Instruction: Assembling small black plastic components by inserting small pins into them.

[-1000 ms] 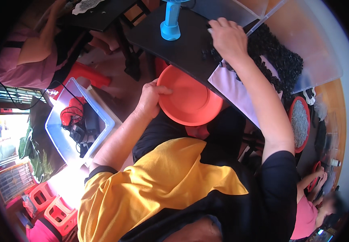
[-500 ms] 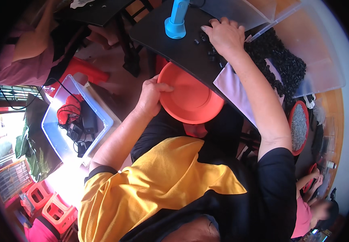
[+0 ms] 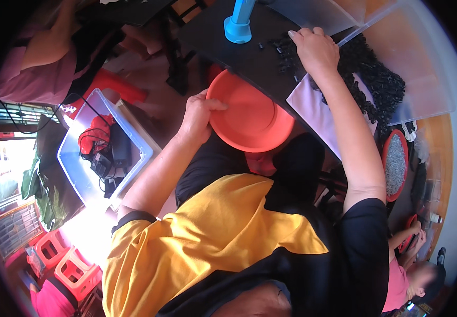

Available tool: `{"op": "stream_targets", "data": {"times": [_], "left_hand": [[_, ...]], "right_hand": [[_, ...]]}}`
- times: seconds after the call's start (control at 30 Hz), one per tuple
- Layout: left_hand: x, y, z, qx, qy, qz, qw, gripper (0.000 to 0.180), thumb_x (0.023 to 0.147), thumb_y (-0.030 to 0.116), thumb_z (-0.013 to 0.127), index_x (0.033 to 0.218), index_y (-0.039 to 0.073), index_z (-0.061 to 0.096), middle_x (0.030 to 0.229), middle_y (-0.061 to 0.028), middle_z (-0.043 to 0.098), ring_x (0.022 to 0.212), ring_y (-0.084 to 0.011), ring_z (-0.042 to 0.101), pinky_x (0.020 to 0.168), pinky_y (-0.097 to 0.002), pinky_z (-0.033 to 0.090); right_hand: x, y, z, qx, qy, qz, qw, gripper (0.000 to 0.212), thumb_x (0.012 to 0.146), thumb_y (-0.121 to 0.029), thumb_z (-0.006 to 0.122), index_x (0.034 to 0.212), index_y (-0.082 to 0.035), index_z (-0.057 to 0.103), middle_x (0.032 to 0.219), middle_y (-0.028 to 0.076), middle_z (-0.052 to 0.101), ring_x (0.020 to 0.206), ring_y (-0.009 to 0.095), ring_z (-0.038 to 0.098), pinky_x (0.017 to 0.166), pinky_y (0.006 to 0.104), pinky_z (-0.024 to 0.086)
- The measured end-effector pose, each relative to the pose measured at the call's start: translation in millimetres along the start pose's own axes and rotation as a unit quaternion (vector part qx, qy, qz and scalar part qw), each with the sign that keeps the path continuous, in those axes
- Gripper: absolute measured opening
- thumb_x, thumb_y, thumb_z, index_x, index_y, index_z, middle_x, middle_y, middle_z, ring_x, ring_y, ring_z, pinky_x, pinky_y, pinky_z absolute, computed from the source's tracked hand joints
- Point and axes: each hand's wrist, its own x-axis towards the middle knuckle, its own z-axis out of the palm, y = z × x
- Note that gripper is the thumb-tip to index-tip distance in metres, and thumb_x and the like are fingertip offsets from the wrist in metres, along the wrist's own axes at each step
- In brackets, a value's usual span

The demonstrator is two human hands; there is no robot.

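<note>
Head view: left hand (image 3: 197,117) grips orange dish (image 3: 249,119); right hand (image 3: 318,50) flat on black pieces (image 3: 286,53), fingertips hidden

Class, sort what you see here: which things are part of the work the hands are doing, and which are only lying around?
In use:
- left hand gripping the orange bowl
- right hand on the small black parts
- black table

Lying about:
- blue stand
- clear bin of cables
- red dish of grey bits
- red stools
</note>
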Motion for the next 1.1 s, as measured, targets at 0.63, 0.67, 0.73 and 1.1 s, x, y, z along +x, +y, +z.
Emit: {"op": "stream_targets", "data": {"times": [0.63,0.67,0.73,1.1], "left_hand": [[2.4,10.1,-3.8,-0.028,0.001,0.013,1.000,0.028,0.087,0.002,0.063,0.113,-0.008,0.064,0.104,-0.0152,0.070,0.092,-0.0236,0.069,0.086,-0.0341,0.056],[2.6,10.0,-2.5,-0.028,0.007,0.012,1.000,0.028,0.089,0.006,0.064,0.114,-0.008,0.064,0.105,-0.0154,0.070,0.092,-0.0231,0.069,0.086,-0.0337,0.055],[1.6,10.3,0.2,-0.027,0.012,0.011,1.000,0.030,0.092,0.011,0.066,0.114,-0.008,0.064,0.107,-0.0155,0.070,0.093,-0.0227,0.070,0.087,-0.0333,0.055],[-3.0,3.3,13.2,-0.046,0.012,0.018,0.999,0.038,0.098,0.026,0.062,0.120,-0.006,0.064,0.110,-0.0151,0.070,0.099,-0.0224,0.068,0.089,-0.0351,0.054]], "right_hand": [[-16.2,-55.0,9.6,0.110,0.052,-0.092,0.988,0.037,0.088,-0.046,0.067,0.110,-0.016,0.072,0.111,0.008,0.065,0.105,0.034,0.061,0.087,0.0460,0.051],[-20.6,-58.4,10.1,0.111,0.063,-0.109,0.986,0.035,0.087,-0.042,0.068,0.109,-0.015,0.072,0.111,0.008,0.065,0.104,0.034,0.061,0.087,0.0457,0.051],[-33.0,-65.7,6.3,0.114,0.081,-0.140,0.980,0.028,0.087,-0.032,0.070,0.106,-0.011,0.071,0.108,0.008,0.065,0.102,0.033,0.061,0.088,0.0441,0.051],[-121.0,-102.0,-18.3,0.128,0.134,-0.280,0.942,0.018,0.079,-0.018,0.071,0.093,-0.010,0.062,0.103,0.007,0.058,0.100,0.029,0.056,0.080,0.0410,0.045]]}}
